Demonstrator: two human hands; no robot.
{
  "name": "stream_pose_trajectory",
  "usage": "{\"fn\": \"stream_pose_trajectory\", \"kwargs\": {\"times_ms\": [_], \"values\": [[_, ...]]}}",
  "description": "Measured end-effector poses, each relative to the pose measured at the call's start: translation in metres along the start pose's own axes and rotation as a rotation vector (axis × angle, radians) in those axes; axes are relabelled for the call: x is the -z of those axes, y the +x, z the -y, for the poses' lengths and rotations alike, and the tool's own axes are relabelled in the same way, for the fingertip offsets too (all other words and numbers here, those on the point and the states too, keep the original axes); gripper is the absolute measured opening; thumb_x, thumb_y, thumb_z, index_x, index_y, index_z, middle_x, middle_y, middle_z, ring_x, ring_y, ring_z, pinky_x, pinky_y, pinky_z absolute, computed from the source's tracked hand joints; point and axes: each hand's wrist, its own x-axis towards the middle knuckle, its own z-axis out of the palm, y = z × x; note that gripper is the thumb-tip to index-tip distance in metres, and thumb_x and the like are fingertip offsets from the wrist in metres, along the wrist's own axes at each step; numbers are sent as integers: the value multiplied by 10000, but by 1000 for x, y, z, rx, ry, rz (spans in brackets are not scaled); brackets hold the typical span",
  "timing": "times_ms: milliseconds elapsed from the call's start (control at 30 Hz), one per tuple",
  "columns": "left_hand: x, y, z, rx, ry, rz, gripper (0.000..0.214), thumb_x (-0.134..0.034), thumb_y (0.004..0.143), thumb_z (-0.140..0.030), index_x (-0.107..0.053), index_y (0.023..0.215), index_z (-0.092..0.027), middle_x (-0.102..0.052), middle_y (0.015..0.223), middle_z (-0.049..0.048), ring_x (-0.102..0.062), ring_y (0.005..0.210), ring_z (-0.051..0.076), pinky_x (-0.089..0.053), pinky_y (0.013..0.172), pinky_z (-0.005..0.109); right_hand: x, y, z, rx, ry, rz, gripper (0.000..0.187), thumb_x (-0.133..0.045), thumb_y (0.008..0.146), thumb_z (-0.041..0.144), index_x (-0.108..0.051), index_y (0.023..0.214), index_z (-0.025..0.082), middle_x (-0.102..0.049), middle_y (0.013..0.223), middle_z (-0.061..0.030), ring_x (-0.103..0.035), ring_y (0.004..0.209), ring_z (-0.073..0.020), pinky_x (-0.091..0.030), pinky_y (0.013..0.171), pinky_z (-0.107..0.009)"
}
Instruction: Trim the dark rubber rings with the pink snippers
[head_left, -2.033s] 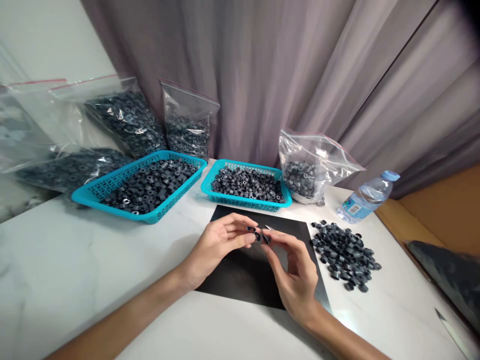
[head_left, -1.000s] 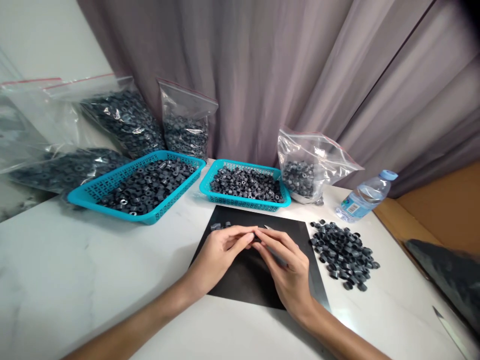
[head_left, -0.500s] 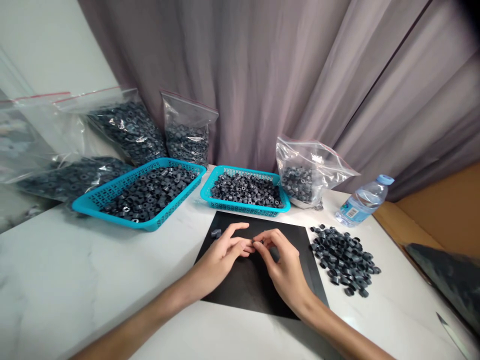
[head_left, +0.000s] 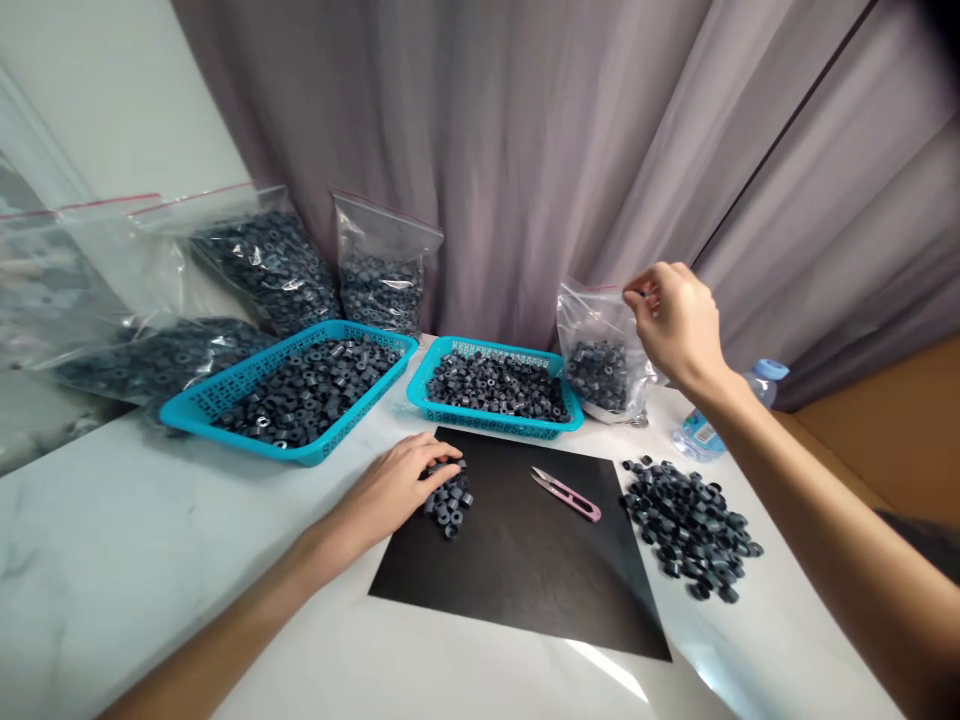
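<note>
My left hand (head_left: 396,484) rests on the left edge of a black mat (head_left: 525,555), its fingers curled over a small cluster of dark grey rubber rings (head_left: 448,500). My right hand (head_left: 675,322) is raised at the back right, pinching the top rim of a clear zip bag (head_left: 604,350) partly filled with the same rings. Pink thread snips (head_left: 566,493) lie loose on the mat between the hands. A larger heap of rings (head_left: 690,525) sits on the white table right of the mat.
Two turquoise baskets (head_left: 225,395) (head_left: 420,375) full of rings stand behind the mat. Several more filled zip bags (head_left: 262,260) lean at the back left against a grey curtain. A water bottle (head_left: 701,430) lies behind my right arm. The table edge runs at the right.
Both hands were together over the mat holding a ring and the snips. The snips now lie on the mat, my right hand has risen to the bag, my left moved left onto the rings.
</note>
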Motion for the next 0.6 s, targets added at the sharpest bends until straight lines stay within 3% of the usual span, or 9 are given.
{"fn": "stream_pose_trajectory", "kwargs": {"times_ms": [133,300,400,500,567,600], "values": [[-7,1,3,-5,-81,11,270,-616,840,-455,-776,951,-269,-668,938,42,-611,867,224,-480,779,303,-6,4,-5,27,-159,232,155,-603,852,252,-724,915,180,-704,896,-98,-622,724,-211,-410,601,-317],[-11,6,4,-5,-199,24,234,-660,810,-446,-773,858,-246,-669,879,39,-607,795,196,-481,723,285,0,0,-2,-23,-266,293,262,-591,901,382,-743,857,172,-696,753,-111,-625,657,-227,-406,593,-341],[-14,7,4,-7,-292,61,222,-678,806,-415,-764,881,-224,-692,922,45,-638,819,190,-505,780,299,9,-9,11,-22,-216,139,312,-518,955,404,-723,898,175,-689,795,-112,-633,700,-234,-420,621,-357],[-19,8,4,-13,-394,100,216,-689,810,-380,-752,919,-205,-711,976,59,-674,867,199,-531,835,322,15,-35,38,19,-5,-216,277,-434,1007,333,-670,1093,215,-674,1020,-110,-634,828,-208,-454,730,-362],[-23,8,4,-18,-453,106,224,-692,816,-365,-740,955,-196,-719,1003,67,-684,908,209,-540,860,335,14,-65,60,102,203,-258,206,-492,984,297,-660,1070,216,-640,995,-80,-606,753,-168,-480,743,-337],[-24,8,3,-22,-478,104,232,-693,819,-361,-732,972,-192,-723,1010,70,-684,929,213,-540,875,340,11,-82,72,113,323,-163,179,-516,972,279,-654,1071,221,-622,991,-64,-602,748,-157,-499,755,-328]]}}
